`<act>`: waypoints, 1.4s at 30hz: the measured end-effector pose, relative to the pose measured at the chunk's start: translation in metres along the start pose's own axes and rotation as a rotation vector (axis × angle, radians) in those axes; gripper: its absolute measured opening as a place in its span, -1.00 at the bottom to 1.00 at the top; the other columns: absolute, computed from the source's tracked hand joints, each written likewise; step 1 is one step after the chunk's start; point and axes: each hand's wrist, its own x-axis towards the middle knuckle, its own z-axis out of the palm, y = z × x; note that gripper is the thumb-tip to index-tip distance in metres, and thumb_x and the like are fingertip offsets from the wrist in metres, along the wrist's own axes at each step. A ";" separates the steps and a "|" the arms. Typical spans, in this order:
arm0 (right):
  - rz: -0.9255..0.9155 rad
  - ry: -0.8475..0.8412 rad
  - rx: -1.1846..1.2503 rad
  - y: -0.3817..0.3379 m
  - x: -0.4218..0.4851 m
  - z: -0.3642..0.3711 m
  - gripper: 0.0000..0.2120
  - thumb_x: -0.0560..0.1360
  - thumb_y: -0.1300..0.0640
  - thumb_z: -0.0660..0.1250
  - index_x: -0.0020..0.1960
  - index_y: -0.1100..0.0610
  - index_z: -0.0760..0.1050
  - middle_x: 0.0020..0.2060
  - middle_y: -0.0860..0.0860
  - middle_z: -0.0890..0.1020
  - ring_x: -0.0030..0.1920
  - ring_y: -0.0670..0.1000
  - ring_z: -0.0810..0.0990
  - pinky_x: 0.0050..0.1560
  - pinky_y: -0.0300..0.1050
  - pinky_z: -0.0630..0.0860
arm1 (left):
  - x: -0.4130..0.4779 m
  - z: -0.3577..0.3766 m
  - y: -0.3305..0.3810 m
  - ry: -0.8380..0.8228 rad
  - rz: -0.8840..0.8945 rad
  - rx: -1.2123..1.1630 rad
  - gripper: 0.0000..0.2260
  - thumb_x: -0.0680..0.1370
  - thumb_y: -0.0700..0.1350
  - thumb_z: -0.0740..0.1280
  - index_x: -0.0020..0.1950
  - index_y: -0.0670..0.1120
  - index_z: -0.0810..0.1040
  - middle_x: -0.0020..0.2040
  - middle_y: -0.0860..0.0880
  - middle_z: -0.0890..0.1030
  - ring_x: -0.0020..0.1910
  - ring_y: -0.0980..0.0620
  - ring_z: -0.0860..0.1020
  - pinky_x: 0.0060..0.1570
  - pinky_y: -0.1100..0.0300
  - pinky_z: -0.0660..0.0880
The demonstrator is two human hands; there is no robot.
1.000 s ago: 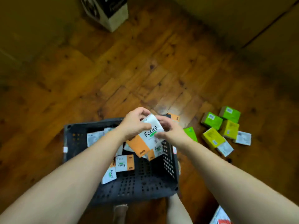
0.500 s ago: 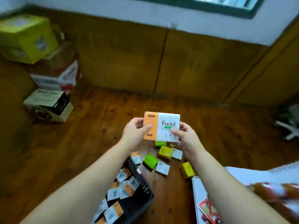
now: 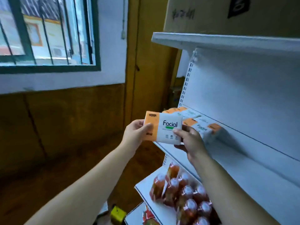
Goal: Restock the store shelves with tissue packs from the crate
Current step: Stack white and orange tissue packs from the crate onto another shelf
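Orange-white tissue pack (image 3: 168,129) pinched between left hand (image 3: 135,135) and right hand (image 3: 190,141).

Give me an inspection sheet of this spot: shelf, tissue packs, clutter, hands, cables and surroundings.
Surface: white shelf, mostly bare, packs at its left end.
Job's things: one tissue pack held in front of the shelf, not yet on it; shelved packs lie flat at the left end.
Clutter: bottles on the shelf below; yellow box on the floor.
Hands: left hand and right hand each grip one end of the pack, fingers curled round it.
Cables: thin line down the wall, perhaps a conduit; cannot tell.
Surroundings: barred window, wood panelling, carton above the shelf.
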 end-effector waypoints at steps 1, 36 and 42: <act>0.011 0.047 -0.026 0.001 0.003 -0.016 -0.93 0.48 0.23 0.31 -0.13 0.08 0.50 -0.18 0.03 0.63 -0.21 -0.01 0.57 -0.24 -0.13 0.46 | 0.006 0.016 0.001 -0.047 0.010 0.015 -0.84 0.54 -0.16 0.33 0.08 -0.19 0.55 -0.12 -0.09 0.64 -0.23 0.05 0.60 -0.32 0.31 0.55; 0.384 0.725 -0.569 0.076 0.064 -0.218 -0.83 0.31 0.13 0.45 -0.16 0.21 0.62 -0.26 0.09 0.67 -0.20 0.09 0.64 -0.27 -0.19 0.46 | 0.047 0.277 -0.077 -0.554 0.260 0.882 -0.75 0.54 -0.26 0.12 0.19 -0.21 0.41 0.38 -0.21 0.21 0.11 -0.19 0.51 0.12 0.12 0.38; 0.298 0.685 -0.507 0.092 0.077 -0.214 -0.82 0.35 0.14 0.44 -0.05 0.12 0.63 -0.19 0.04 0.66 -0.12 0.07 0.62 -0.21 -0.22 0.41 | 0.044 0.268 -0.091 -0.598 0.285 0.853 -0.70 0.50 -0.26 0.15 0.22 -0.15 0.43 0.30 -0.14 0.35 0.19 -0.13 0.44 0.11 0.19 0.31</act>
